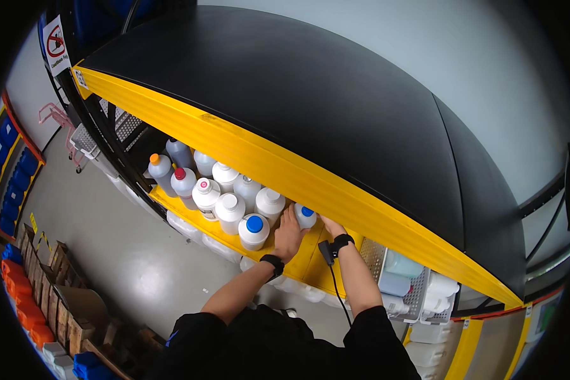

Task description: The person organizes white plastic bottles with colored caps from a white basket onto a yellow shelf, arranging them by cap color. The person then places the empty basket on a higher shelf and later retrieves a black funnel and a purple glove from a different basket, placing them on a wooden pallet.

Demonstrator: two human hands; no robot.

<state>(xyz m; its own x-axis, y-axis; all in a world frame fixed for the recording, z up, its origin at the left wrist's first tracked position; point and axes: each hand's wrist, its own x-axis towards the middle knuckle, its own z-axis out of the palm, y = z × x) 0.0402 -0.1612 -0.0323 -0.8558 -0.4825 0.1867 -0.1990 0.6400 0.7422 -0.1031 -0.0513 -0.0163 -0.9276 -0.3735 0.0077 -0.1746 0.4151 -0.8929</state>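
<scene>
A white plastic bottle with a blue cap (pixel 305 216) stands on the yellow shelf (pixel 308 256), between my two hands. My left hand (pixel 289 233) lies against its left side, fingers pointing up along it. On its right, my right hand (pixel 331 226) reaches in under the yellow beam, its fingertips partly hidden. Left of my hands several plastic bottles stand close together, among them another blue-capped bottle (pixel 254 232), a white-capped bottle (pixel 230 213), a red-capped bottle (pixel 184 186) and an orange-capped bottle (pixel 161 173). I wear a black band on each wrist, with a cable at the right one.
Just above my hands runs the yellow rack beam (pixel 266 147), bearing a black upper shelf (pixel 289 95). Perforated baskets (pixel 415 294) with bottles stand to the right. A black rack upright (pixel 118 152) rises left. Wooden pallets (pixel 61 294) and orange canisters (pixel 26 304) are at lower left.
</scene>
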